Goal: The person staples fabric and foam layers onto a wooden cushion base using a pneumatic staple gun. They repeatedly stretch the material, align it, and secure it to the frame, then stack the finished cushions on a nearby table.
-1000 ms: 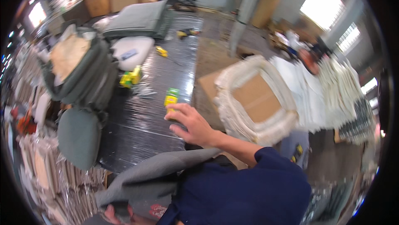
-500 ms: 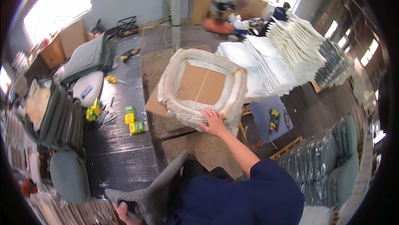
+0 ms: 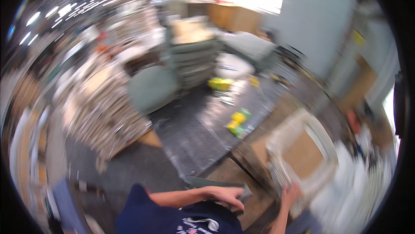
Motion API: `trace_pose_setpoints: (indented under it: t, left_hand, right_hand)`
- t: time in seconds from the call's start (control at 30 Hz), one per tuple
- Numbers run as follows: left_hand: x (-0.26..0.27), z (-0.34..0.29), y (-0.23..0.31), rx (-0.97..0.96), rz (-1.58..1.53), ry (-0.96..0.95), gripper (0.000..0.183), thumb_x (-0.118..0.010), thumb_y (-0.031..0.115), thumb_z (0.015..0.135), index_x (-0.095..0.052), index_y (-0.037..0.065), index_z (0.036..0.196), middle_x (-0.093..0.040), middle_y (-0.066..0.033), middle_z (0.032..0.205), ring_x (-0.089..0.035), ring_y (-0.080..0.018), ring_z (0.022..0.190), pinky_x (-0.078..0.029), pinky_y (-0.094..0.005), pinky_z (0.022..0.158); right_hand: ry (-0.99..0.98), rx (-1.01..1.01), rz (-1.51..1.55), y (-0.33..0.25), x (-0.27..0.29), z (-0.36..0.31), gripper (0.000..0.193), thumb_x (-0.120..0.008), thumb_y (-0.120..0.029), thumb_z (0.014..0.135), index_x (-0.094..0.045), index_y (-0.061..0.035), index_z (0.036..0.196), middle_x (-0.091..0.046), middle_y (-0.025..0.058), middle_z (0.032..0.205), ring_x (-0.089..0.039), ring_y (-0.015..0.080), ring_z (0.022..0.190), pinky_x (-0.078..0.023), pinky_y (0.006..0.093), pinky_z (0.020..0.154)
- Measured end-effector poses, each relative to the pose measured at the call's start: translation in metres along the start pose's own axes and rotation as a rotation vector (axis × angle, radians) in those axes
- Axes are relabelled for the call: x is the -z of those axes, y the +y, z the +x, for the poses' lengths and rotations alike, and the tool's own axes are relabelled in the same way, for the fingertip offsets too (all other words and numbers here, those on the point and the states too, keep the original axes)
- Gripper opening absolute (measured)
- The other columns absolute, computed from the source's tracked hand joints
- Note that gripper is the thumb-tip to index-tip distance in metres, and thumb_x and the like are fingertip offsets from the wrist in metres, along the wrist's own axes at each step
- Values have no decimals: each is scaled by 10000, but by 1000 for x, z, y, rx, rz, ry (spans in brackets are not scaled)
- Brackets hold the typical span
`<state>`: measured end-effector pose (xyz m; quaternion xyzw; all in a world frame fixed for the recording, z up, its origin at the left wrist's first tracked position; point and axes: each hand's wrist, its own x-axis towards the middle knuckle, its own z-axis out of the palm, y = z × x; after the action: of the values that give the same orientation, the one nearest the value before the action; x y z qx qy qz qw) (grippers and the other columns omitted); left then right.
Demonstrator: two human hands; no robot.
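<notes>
My left hand (image 3: pixel 229 197) is close to my body, its fingers closed round a grey-green fabric-covered piece (image 3: pixel 200 182) whose shape is partly hidden by my forearm. To the right, my right hand (image 3: pixel 292 192) touches the near edge of a stack of white padded ring-shaped pieces (image 3: pixel 279 160). Motion smears its fingers, so their grip is unclear. A brown board (image 3: pixel 302 155) shows through the stack's opening.
A dark film-covered table (image 3: pixel 194 141) holds yellow and green boxes (image 3: pixel 237 121), a pale seat pad (image 3: pixel 233 66) and grey-green cushions (image 3: pixel 194 63). Plastic-wrapped stacked panels (image 3: pixel 101 108) stand left. White sheets (image 3: pixel 346 186) lie at right.
My view has swung left, so the table and ring stack now appear farther right. My left hand has come across in front of my body with the grey fabric-covered piece. My right hand remains at the stack.
</notes>
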<state>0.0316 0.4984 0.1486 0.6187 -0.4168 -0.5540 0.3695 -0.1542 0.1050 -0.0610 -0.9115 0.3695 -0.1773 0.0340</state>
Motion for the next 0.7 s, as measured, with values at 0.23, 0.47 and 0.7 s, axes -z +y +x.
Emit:
trace_pose_setpoints:
  t: [0.23,0.47,0.7]
  left_hand:
    - [-59,-1,-11,-251,-351,-114,509,-731,231,940,-524,-32,1325,-626,-66,1196,-580,-150,1076,-508,-346,942]
    - [-53,33,-6,-134,-736,-204,501,-618,390,1082,-600,8,1406,-657,-32,1212,-573,-119,1088,-508,-316,938]
    - [-74,49,-20,-369,-253,-68,797,-778,453,966,-479,-37,1518,-673,-103,1332,-608,-205,1203,-500,-370,1028]
  right_hand:
    - [-261,194,1086,-86,119,-19,541,-625,-345,1058,-553,-8,1475,-586,217,1468,-514,293,1405,-384,430,1164]
    - [-571,657,786,-183,250,-77,627,-863,-173,848,-605,-74,1410,-642,206,1402,-644,406,1259,-537,460,1030]
    - [-351,288,574,-122,208,-106,471,-879,-240,862,-655,-147,1266,-761,191,1026,-760,383,876,-598,473,795]
